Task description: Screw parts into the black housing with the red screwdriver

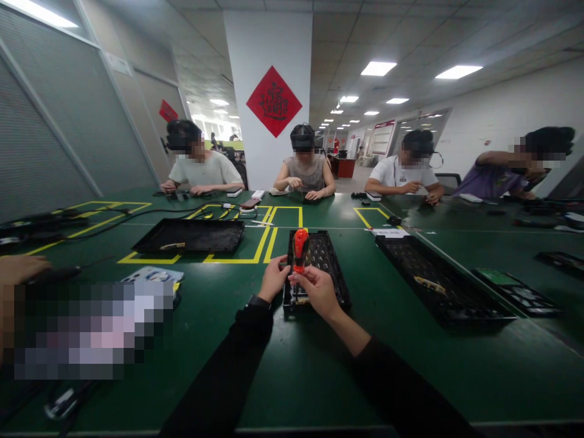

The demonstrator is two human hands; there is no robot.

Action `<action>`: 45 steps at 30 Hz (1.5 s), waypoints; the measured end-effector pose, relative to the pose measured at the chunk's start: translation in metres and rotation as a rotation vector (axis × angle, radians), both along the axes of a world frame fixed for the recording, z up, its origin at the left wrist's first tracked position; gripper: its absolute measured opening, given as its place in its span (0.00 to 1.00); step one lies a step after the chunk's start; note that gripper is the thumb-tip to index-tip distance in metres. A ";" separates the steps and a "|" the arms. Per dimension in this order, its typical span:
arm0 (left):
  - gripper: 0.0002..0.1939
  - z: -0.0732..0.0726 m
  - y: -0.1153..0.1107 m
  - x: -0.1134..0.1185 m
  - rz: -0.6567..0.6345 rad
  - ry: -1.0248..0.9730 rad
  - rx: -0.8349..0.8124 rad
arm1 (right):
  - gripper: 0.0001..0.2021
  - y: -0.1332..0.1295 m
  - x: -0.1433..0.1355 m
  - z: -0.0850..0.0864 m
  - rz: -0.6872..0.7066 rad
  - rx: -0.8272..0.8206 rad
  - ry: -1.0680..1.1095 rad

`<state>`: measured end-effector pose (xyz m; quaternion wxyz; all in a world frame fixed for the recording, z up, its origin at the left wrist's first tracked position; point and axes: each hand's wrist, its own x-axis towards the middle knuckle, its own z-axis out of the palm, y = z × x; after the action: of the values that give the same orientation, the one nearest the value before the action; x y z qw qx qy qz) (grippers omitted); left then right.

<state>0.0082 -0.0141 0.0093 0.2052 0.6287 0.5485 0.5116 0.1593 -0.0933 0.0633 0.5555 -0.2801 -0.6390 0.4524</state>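
A screwdriver (pixel 300 248) with a red and black handle stands upright over a black plastic tray (pixel 336 277), its shaft pointing down into the near part. The fingers of my right hand (pixel 320 293) are closed around it just below the handle. My left hand (pixel 272 280) grips the tray's left edge, fingers curled close to the screwdriver. Rows of small raised shapes cover the tray's floor. What the screwdriver's tip touches is too small and dark to make out.
Other black trays lie on the green table, one at left (pixel 191 236) and a longer one at right (pixel 438 283). Beyond it rests a part with a green board (pixel 499 278). A co-worker's hand (pixel 22 267) holds a dark tool at far left. Several people sit opposite.
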 end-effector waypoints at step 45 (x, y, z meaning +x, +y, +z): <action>0.20 0.006 -0.005 0.001 -0.040 -0.084 -0.039 | 0.14 0.001 0.002 0.005 -0.067 0.108 -0.225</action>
<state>0.0090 -0.0193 0.0152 0.2504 0.6134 0.5368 0.5224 0.1614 -0.0923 0.0688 0.5094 -0.3201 -0.7109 0.3642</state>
